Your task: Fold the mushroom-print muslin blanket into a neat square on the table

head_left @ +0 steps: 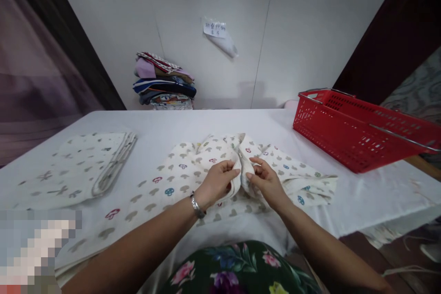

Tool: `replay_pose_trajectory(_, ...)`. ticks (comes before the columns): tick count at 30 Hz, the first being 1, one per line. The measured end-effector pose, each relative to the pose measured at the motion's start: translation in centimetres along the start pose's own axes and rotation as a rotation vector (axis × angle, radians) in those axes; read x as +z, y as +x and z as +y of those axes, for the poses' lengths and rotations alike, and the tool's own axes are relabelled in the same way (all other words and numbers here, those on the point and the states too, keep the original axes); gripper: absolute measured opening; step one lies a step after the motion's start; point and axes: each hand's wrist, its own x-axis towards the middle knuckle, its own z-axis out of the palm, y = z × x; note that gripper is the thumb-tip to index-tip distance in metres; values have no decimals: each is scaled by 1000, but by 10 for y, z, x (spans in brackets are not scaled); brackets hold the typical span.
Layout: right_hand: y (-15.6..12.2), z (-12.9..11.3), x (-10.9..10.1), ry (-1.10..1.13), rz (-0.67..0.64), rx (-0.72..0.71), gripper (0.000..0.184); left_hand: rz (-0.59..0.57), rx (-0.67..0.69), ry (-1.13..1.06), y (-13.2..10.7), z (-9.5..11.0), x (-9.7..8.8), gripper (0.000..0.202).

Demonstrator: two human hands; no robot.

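1. left hand (216, 181) pinches a raised fold of the mushroom-print cloth (179, 172), fingers closed on the fabric, silver bracelet (196, 205) on that wrist.
2. right hand (264, 180) grips the same raised fold just beside the left hand, fingers and thumb clamped on the cloth edge; the two hands are close together, nearly touching, with the fold between them.
3. the mushroom-print cloth lies spread and rumpled at the middle of the white table (206, 121), near the front edge, running from lower left to right of the hands.
4. folded star-print cloth (82, 165) lies flat on the table at left, well apart from the hands.
5. red plastic basket (351, 131) sits on the table's right side, tilted, with a metal handle.
6. stack of folded clothes (163, 82) at the far edge by the white wall.
7. paper note (214, 29) stuck on the wall above.
8. floral garment (241, 268) at the bottom, worn by the person.
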Motion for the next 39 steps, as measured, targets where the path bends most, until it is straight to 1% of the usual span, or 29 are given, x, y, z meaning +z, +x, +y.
replay_pose_trajectory(4, -4, 6, 2, -83, -15, -73, 41, 33, 36, 129, 1, -8, -6, 22)
replay_pose_trajectory(7, -7, 12, 2, -213, 3, -129, 42, 41, 34, 177, 2, -12, -8, 21)
replay_pose_trajectory(10, -9, 16, 2, -364, 12, -182, 44, 41, 16, 182, 0, -14, -6, 21)
replay_pose_trajectory(12, -13, 15, 4, -487, -1, -216, 47, 52, -19, 164, -1, -14, -4, 20)
replay_pose_trajectory(14, -18, 14, 6, -629, -25, -247, 54, 70, -60, 111, -2, -15, -3, 21)
replay_pose_trajectory(16, -22, 13, 10, -775, -48, -313, 62, 80, -101, 39, -2, -16, -2, 26)
replay_pose_trajectory(18, -25, 15, 13, -882, -54, -397, 66, 78, -131, -10, -2, -17, -1, 33)
replay_pose_trajectory(20, -25, 20, 14, -922, -42, -450, 64, 78, -144, -29, -3, -17, 0, 40)
replay_pose_trajectory(22, -24, 26, 13, -901, -22, -454, 62, 72, -152, -47, -3, -16, 0, 44)
replay_pose_trajectory(24, -22, 33, 9, -836, -9, -420, 61, 2, -206, -23, 0, -12, -3, 47)
replay_pose_trajectory(25, -22, 36, 7, -797, -3, -394, 60, -42, -233, 34, 5, -8, -6, 45)
replay_pose_trajectory(26, -22, 39, 6, -760, 4, -370, 59, -73, -235, 134, 12, -2, -12, 42)
replay_pose_trajectory(27, -23, 42, 4, -727, 9, -352, 58, -79, -210, 266, 24, 4, -20, 37)
replay_pose_trajectory(28, -24, 45, 2, -699, 5, -344, 57, -42, -146, 428, 38, 11, -29, 31)
replay_pose_trajectory(30, -27, 50, 0, -664, -13, -363, 55, 127, 53, 724, 75, 25, -51, 26)
replay_pose_trajectory(31, -28, 52, -1, -658, -24, -383, 55, 182, 120, 866, 96, 31, -61, 26)
replay_pose_trajectory(32, -30, 54, -2, -661, -29, -404, 55, 238, 157, 1010, 118, 36, -71, 25)
replay_pose_trajectory(33, -31, 57, -3, -670, -31, -425, 55, 281, 160, 1159, 140, 40, -79, 26)
replay_pose_trajectory(34, -32, 59, -5, -682, -29, -446, 55, 292, 130, 1281, 161, 41, -85, 27)
replay_pose_trajectory(36, -33, 64, -9, -708, -19, -470, 56, 263, 95, 1369, 198, 39, -90, 29)
replay_pose_trajectory(39, -35, 70, -13, -740, 6, -480, 57, 158, 56, 1441, 237, 24, -86, 27)
